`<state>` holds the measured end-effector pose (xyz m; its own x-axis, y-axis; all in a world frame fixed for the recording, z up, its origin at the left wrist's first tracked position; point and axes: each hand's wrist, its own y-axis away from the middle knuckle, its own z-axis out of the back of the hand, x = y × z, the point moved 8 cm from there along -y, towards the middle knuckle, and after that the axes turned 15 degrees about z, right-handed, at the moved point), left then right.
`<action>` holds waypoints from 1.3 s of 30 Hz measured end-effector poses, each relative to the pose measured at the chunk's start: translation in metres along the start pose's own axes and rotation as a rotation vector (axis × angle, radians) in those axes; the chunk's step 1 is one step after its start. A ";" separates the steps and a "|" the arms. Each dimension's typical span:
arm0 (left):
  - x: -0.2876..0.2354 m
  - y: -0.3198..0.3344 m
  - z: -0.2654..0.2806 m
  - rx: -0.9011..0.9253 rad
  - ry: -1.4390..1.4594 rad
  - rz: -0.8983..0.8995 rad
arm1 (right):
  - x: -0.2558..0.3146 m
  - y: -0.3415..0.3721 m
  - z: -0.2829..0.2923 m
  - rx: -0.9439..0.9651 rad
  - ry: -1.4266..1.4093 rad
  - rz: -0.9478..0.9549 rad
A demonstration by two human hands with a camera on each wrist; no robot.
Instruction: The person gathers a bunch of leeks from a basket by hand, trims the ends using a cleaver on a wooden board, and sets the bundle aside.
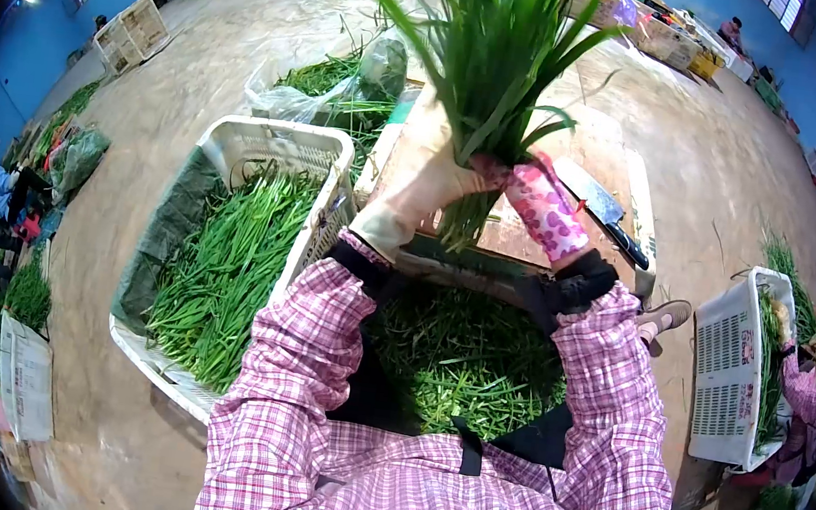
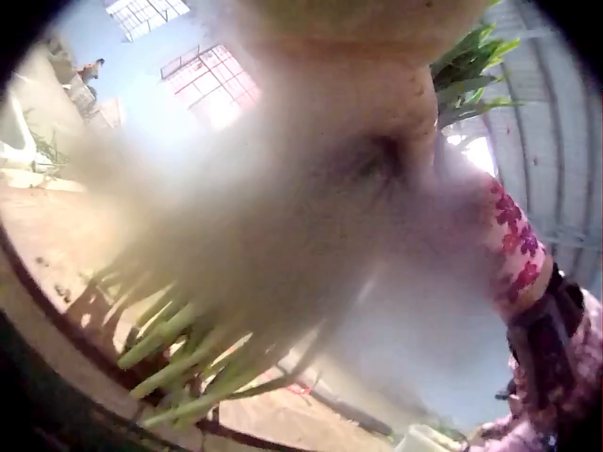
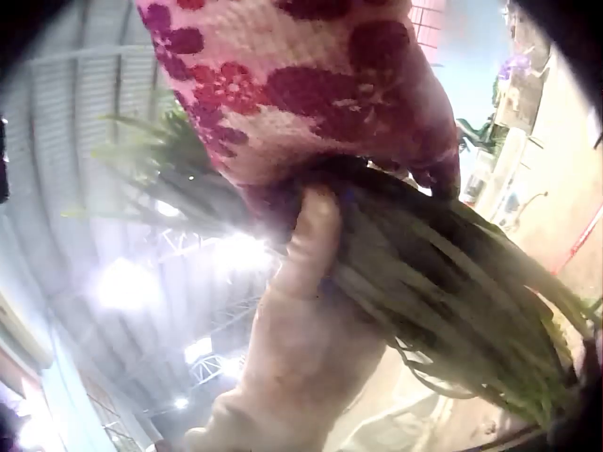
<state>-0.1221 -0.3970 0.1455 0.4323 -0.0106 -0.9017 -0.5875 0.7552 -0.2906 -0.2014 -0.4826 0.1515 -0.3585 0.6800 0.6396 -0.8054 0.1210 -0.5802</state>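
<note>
A thick bunch of green stalks with long leaves (image 1: 501,54) stands upright, held by both hands over a wooden board (image 1: 583,134). In a pale glove, the left hand (image 1: 425,197) grips the bunch low down, its thumb around the stalks (image 3: 452,292) in the right wrist view. Against it, the right hand (image 1: 544,205), in a pink flowered glove, grips the same bunch with curled fingers. Cut stalk ends (image 2: 179,358) point down below the left hand in the blurred left wrist view. A cleaver (image 1: 591,195) with a black handle lies on the board, right of the hands.
A white crate (image 1: 339,156) of green stalks stands at the left, a bag of greens (image 1: 384,69) behind it. Loose cuttings (image 1: 483,395) lie below the board in front of the body. Another white crate (image 1: 727,372) and a person (image 1: 815,392) are at the right.
</note>
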 end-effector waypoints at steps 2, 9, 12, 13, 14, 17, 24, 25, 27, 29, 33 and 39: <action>0.012 0.005 0.000 -0.104 0.047 0.100 | -0.017 0.002 -0.011 -0.040 -0.175 -0.236; 0.000 0.032 0.029 -0.068 0.578 0.315 | -0.010 0.015 0.008 0.070 -0.080 -0.140; 0.032 0.026 0.011 0.007 0.853 0.427 | -0.020 0.047 -0.019 0.252 -0.142 -0.211; 0.033 0.026 0.006 0.001 0.940 0.466 | -0.014 0.059 -0.028 0.282 -0.207 -0.241; 0.036 0.028 0.004 -0.041 1.019 0.539 | -0.009 0.070 -0.034 0.285 -0.247 -0.264; 0.055 0.030 -0.006 -0.188 1.216 0.714 | -0.018 0.106 -0.039 0.174 -0.277 -0.292; 0.082 0.032 -0.071 -0.031 1.230 0.998 | -0.024 0.174 -0.066 -0.213 -0.926 -0.612; 0.080 0.031 -0.078 0.049 1.227 0.986 | -0.028 0.181 -0.069 -0.242 -0.955 -0.665; 0.089 0.030 -0.086 0.026 1.149 1.059 | -0.029 0.186 -0.068 -0.260 -0.929 -0.687; 0.091 0.020 -0.098 0.080 1.136 1.033 | -0.028 0.188 -0.064 -0.350 -0.931 -0.680; 0.064 -0.011 -0.114 0.346 1.087 0.874 | -0.032 0.185 -0.047 -0.455 -1.107 -0.668; 0.068 -0.046 -0.070 0.322 0.892 0.712 | -0.033 0.161 0.027 -0.637 -1.323 -0.498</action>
<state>-0.1135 -0.4784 0.0752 -0.6272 0.1219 -0.7692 -0.2482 0.9049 0.3459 -0.3318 -0.5054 0.0506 -0.5478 -0.5813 0.6016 -0.7622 0.6433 -0.0724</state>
